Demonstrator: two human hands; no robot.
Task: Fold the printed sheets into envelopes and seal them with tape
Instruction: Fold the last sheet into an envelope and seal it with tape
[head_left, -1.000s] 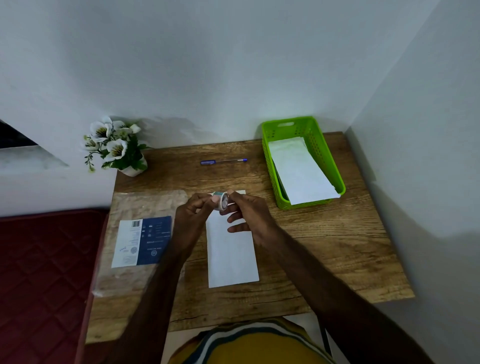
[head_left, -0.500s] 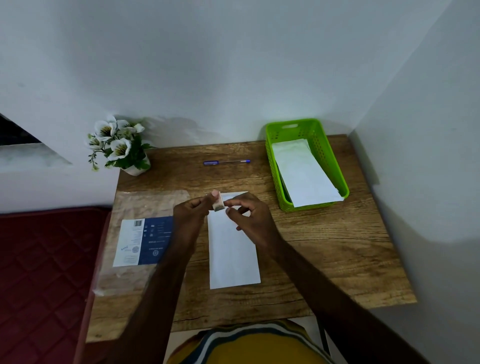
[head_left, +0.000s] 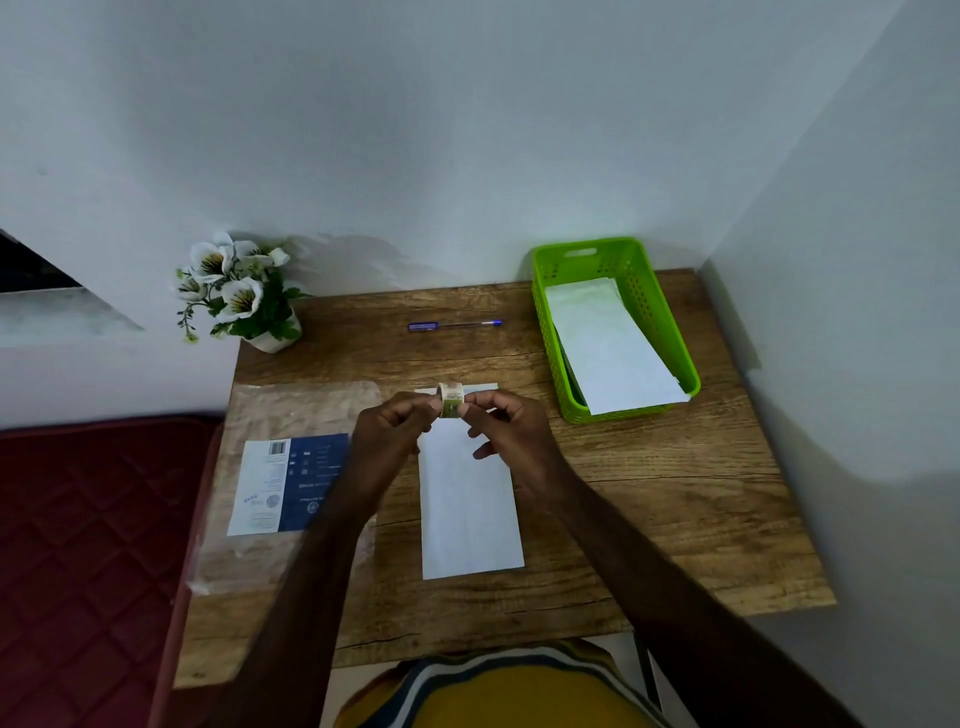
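Observation:
A folded white envelope (head_left: 470, 504) lies lengthwise on the wooden table (head_left: 649, 493), just in front of me. Above its far end I hold a small patterned roll of tape (head_left: 450, 399) between both hands. My left hand (head_left: 392, 428) pinches the roll from the left. From the right, my right hand (head_left: 511, 434) pinches it with thumb and forefinger, the other fingers loosely spread. Both hands hide part of the envelope's far end.
A green plastic basket (head_left: 644, 291) at the back right holds white folded sheets (head_left: 610, 348). A blue pen (head_left: 454, 325) lies at the back. White flowers in a pot (head_left: 241, 296) stand at the back left. A clear plastic packet with a blue-white label (head_left: 285, 483) lies on the left.
The tape roll has turned between my fingers, from showing its side to showing its patterned band. Both hands stay above the envelope's far end.

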